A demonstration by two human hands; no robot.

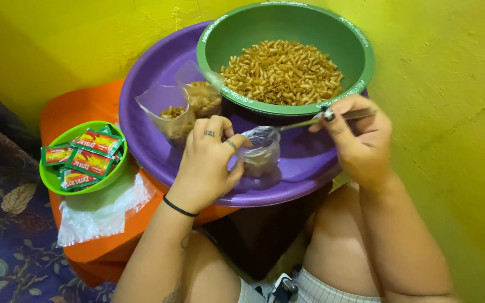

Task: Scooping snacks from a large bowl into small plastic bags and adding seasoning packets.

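My left hand (pixel 211 157) holds a small clear plastic bag (pixel 260 150) open above the purple basin (pixel 158 78). My right hand (pixel 357 137) grips a metal spoon (pixel 304 122) whose tip points into the bag's mouth. Just behind both hands sits a green bowl (pixel 287 22) full of short brown macaroni pieces (pixel 282 72). Two filled clear bags (pixel 183 109) stand upright in the purple basin, to the left of my left hand.
A small green bowl (pixel 51 179) with several red-and-green sachets (pixel 88 160) rests on an orange surface (pixel 85 104) at the left. A stack of clear plastic bags (pixel 102 213) lies in front of it. Yellow walls surround the spot; patterned fabric (pixel 1 224) lies far left.
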